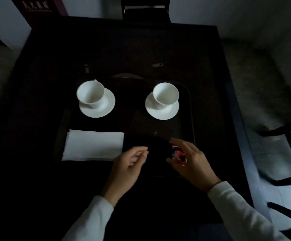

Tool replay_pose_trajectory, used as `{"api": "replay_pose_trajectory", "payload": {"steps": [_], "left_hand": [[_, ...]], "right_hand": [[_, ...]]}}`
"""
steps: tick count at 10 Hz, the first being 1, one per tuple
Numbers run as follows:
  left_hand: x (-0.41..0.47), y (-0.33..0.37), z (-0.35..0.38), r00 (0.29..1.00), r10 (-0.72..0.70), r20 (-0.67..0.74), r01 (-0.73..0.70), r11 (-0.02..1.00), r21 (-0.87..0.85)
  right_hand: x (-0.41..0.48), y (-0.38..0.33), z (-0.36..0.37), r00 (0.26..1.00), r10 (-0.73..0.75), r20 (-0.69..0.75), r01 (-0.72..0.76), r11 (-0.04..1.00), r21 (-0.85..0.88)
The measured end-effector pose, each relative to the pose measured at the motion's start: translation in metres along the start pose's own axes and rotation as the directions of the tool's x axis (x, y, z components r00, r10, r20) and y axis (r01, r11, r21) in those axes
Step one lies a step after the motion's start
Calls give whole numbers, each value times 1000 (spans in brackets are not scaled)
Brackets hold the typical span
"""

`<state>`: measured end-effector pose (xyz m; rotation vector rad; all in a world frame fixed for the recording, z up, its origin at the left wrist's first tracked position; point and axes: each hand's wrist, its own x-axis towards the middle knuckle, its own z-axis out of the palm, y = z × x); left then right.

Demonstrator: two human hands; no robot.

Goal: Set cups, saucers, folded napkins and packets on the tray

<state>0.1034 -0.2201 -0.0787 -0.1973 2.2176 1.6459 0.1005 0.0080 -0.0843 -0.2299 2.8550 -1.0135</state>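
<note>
A dark tray (190, 108) lies on the dark table. Two white cups stand on white saucers on it: the left cup (90, 93) on its saucer (106, 108), and the right cup (165, 94) on its saucer (162, 113). A white folded napkin (92, 145) lies at the tray's front left. My right hand (191, 162) holds a red and white packet (178, 155) over the tray's front right part. My left hand (129, 167) hovers beside the napkin's right edge, fingers loosely curled, holding nothing.
The dark table (54, 58) fills most of the view. Two small objects (157, 64) lie on it beyond the tray, and a dark plate-like shape (127, 76) sits at the tray's far edge. A chair (144, 9) stands at the far side.
</note>
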Motion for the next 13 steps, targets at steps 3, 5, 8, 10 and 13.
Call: {"api": "replay_pose_trajectory", "payload": {"steps": [3,5,8,10,13], "left_hand": [[19,4,78,994,-105,6,105,993,-54],[24,6,87,991,-134,-22,133,989,-60],[27,6,89,988,-154,-18,153,987,-54],[28,6,87,990,-140,6,140,989,-49],[20,28,65,999,-31,-35,36,987,154]], "right_hand": [[6,36,-18,942,-64,330,134,972,-192],[17,39,-25,939,-102,327,181,958,-221],[23,45,-24,940,-129,317,201,957,-207],[22,48,-21,946,-147,290,213,955,-209],[19,31,-29,977,-41,211,77,983,-165]]}}
